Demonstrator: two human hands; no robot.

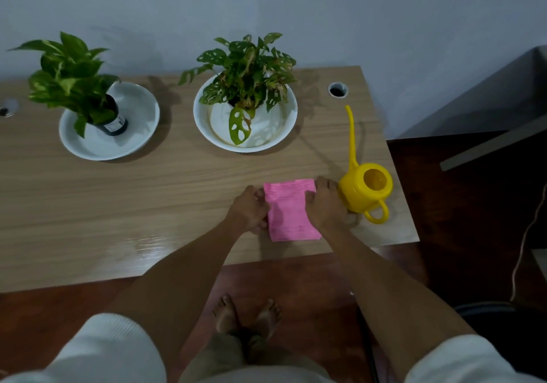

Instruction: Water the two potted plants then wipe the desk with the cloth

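I have both arms stretched forward, my left grip (250,209) and right grip (324,205) closed on opposite edges of the pink cloth (290,211).

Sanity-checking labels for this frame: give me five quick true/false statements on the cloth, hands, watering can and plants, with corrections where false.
1. Both hands, left hand and right hand, grip the folded pink cloth on the wooden desk. True.
2. The yellow plastic watering can is held in the air. False: it stands on the desk, right of the cloth.
3. The can's long spout points toward the wall. True.
4. Both potted plants share one white bowl. False: the dark-potted plant stands in the left white bowl, the holey-leafed plant in the right white bowl.
5. The cloth is spread out flat. False: it is folded.
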